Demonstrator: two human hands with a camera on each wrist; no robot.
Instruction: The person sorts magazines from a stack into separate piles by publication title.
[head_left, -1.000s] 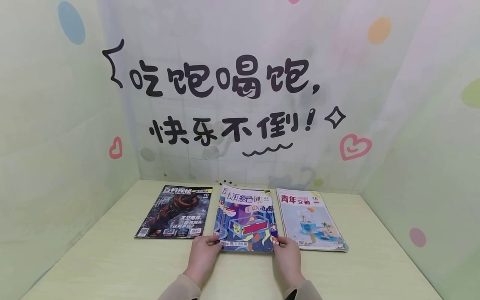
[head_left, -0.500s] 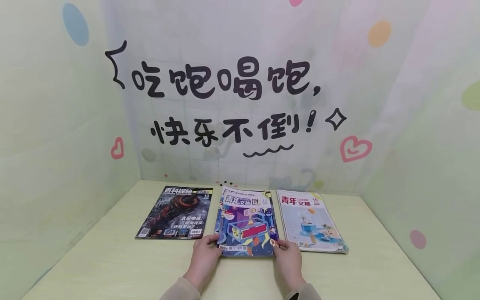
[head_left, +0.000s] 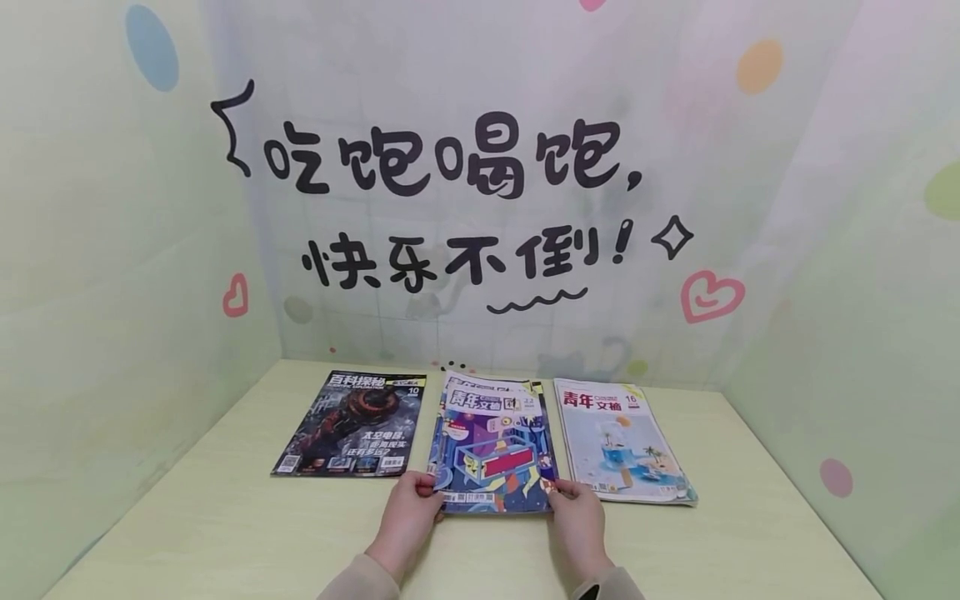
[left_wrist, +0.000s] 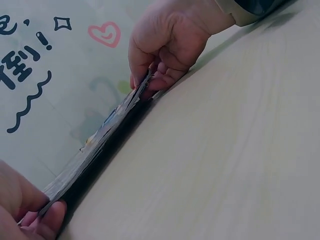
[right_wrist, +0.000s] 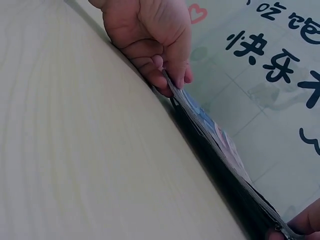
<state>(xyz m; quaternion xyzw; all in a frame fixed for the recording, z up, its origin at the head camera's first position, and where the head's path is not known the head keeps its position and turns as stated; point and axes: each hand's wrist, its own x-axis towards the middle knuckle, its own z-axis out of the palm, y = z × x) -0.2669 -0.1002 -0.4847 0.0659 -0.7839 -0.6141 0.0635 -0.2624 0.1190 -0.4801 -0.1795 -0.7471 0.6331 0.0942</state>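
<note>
In the head view, a purple illustrated magazine (head_left: 491, 450) is held by its two near corners. My left hand (head_left: 408, 512) pinches the left corner, thumb on top and fingers curled beneath. At the right corner, my right hand (head_left: 577, 521) pinches in the same way. Another magazine (head_left: 480, 384) shows behind the purple one's far edge, mostly covered by it. Seen from the left wrist, the magazine's near edge (left_wrist: 95, 150) is raised, with a dark gap between it and the table. The right wrist view shows that edge (right_wrist: 215, 142) stretched between both hands.
A dark-covered magazine (head_left: 352, 425) lies on the left of the pale wooden table (head_left: 225, 533). On the right lies a white and light-blue magazine (head_left: 622, 442), close beside the purple one. A printed back wall (head_left: 465, 333) and side walls enclose the table.
The purple magazine has slid slightly toward me between both hands, uncovering more of the magazine behind it. Over the last half second hardly anything has moved.
</note>
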